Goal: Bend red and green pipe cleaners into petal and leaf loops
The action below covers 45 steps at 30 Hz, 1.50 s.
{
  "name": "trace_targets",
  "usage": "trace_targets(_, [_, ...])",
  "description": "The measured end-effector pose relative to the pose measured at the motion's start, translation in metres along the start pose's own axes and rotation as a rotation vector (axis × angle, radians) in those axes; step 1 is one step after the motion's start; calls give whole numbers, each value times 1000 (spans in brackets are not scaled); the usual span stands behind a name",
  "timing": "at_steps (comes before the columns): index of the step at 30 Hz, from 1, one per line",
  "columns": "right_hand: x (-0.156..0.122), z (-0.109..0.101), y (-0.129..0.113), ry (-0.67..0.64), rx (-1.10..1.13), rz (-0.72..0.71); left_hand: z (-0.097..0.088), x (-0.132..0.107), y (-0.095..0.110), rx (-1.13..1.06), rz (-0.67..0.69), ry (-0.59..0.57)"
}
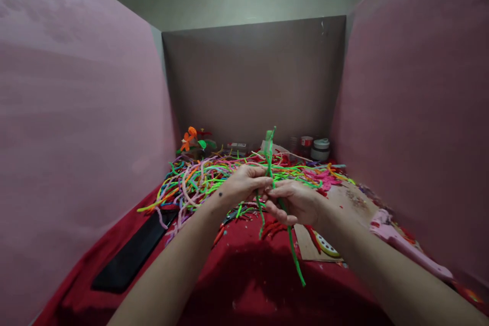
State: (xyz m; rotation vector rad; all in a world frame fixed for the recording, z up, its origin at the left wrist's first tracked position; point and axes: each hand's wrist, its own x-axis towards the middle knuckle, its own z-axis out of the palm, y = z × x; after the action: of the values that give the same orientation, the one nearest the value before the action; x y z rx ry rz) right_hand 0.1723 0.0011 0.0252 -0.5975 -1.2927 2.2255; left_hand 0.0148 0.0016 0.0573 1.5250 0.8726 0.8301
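Note:
Green pipe cleaners (295, 254) are held in both hands above the middle of the table. My left hand (244, 183) is closed on them, thumb and fingers pinched just below the twisted upper part. Beside it, almost touching, my right hand (296, 201) pinches the same green strands, its lower fingers curled. The upper ends stand upright above the hands, and two tails hang below, the right one longer. Exactly how the strands cross between the fingertips is hidden. Behind the hands lies a wide heap of many-coloured pipe cleaners (202, 173).
A black phone (133, 252) lies at the left on the red cloth (237, 285). Scissors (229, 216) rest below the heap. A pink glue gun (410, 249) is at the right, near a cardboard piece (303, 244). Orange flowers (188, 138) and a lidded jar (320, 149) stand at the back.

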Motion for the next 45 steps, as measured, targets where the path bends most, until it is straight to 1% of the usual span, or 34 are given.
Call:
trace_targets(2, [3,0,6,-21,27,6,2,6,-7,-67,-7,21])
trace_targets(3, [5,-1,8,-4,46,-20,2,8,-10,-98,0,61])
trace_targets(5, [6,-4,12,88,83,-128,1,11,-15,-145,26,156])
trace_targets(7, [7,-9,16,217,106,-232,-3,14,-20,-179,47,213])
trace_targets(9, [9,-14,19,312,101,-266,-6,16,-25,-197,41,215])
trace_targets(11, [11,-18,22,357,79,-244,-8,17,-32,-208,34,219])
trace_targets(13, [14,-19,25,362,71,-235,-6,19,-38,-220,44,267])
trace_targets(15, [17,-17,28,362,81,-235,-3,20,-43,-238,57,340])
trace_targets(17, [21,-14,30,377,92,-221,0,21,-46,-259,63,403])
trace_targets(19, [23,-12,32,398,102,-201,2,20,-47,-262,79,441])
trace_targets(21, [24,-12,34,381,121,-179,2,18,-48,-244,105,457])
trace_targets(27, [20,-19,37,264,188,-168,-5,18,-50,-220,125,438])
trace_targets(31, [15,-25,42,193,139,-143,-13,19,-46,-276,100,528])
trace_targets(34, [12,-26,47,194,91,-106,-20,19,-43,-345,91,578])
trace_targets(37, [10,-22,50,218,60,-81,-27,20,-43,-370,130,621])
trace_targets(40, [9,-18,50,246,68,-117,-32,20,-46,-399,164,642])
trace_targets(45, [7,-15,49,261,120,-175,-35,20,-49,-421,158,638])
